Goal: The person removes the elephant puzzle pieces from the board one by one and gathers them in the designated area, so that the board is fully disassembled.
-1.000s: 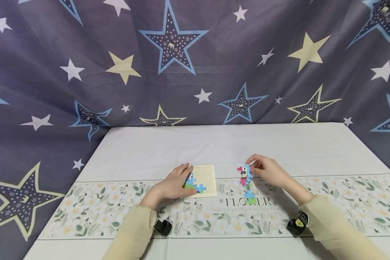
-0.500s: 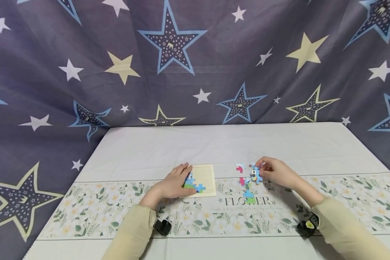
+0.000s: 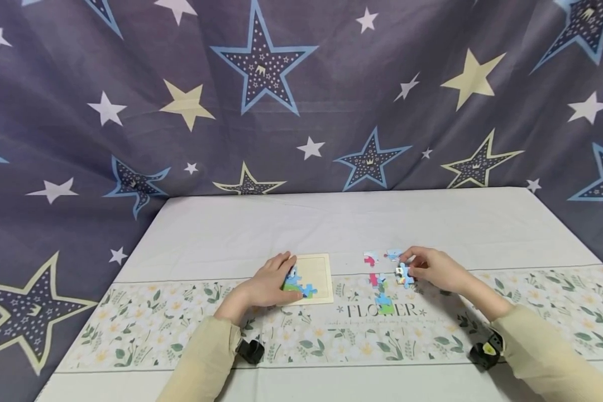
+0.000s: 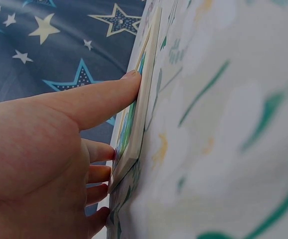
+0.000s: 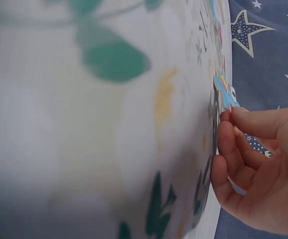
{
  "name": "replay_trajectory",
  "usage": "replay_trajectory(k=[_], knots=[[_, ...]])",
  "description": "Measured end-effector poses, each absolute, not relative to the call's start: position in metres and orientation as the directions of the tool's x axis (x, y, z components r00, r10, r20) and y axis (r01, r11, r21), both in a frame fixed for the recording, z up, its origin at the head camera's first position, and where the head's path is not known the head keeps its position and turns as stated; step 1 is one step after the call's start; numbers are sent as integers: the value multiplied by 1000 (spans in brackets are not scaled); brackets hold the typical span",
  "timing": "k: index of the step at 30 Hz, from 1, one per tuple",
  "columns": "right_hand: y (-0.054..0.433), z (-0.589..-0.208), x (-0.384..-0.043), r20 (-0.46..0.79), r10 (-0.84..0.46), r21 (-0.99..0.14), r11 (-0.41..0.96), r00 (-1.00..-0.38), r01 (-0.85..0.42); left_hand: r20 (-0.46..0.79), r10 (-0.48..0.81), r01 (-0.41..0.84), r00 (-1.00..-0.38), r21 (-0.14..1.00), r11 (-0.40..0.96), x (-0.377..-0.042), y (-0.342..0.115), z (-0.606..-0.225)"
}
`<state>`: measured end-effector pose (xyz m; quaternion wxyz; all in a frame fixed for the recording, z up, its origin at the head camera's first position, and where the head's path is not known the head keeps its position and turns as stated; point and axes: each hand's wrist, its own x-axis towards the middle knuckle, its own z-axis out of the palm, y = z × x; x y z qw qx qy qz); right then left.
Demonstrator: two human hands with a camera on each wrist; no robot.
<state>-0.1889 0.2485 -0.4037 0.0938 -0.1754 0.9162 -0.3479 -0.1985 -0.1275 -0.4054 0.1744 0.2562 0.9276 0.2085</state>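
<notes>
My left hand (image 3: 270,281) rests over the left side of a pale wooden puzzle tray (image 3: 326,279). In the left wrist view its straight thumb (image 4: 109,92) presses on the rim. Joined blue and green puzzle pieces (image 3: 309,290) fill the tray's lower left part; some are hidden under the hand. To the right, my right hand (image 3: 434,271) pinches a blue puzzle piece (image 3: 403,274) with a printed eye between thumb and forefinger. The right wrist view shows this puzzle piece (image 5: 226,93) tilted, close to the cloth.
Several loose puzzle pieces lie between the tray and my right hand: a pink-and-white piece (image 3: 369,258), a light blue piece (image 3: 393,254), a pink piece (image 3: 374,280) and a blue-green piece (image 3: 384,304). A flower-print cloth (image 3: 311,340) covers the table; a starry curtain (image 3: 301,128) hangs behind.
My right hand has pulled the blue piece with the eye rightward and slightly nearer, away from the other loose pieces, and turned it. My left hand stays on the tray.
</notes>
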Motion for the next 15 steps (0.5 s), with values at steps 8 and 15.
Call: replay_trajectory(k=[8, 15], knots=[[249, -405, -190, -58, -344, -639, 734, -937, -230, -214, 552, 409, -806, 474, 780, -199, -128, -405], [248, -407, -191, -44, -342, -608, 755, -939, -246, -212, 553, 406, -806, 480, 777, -198, -128, -405]])
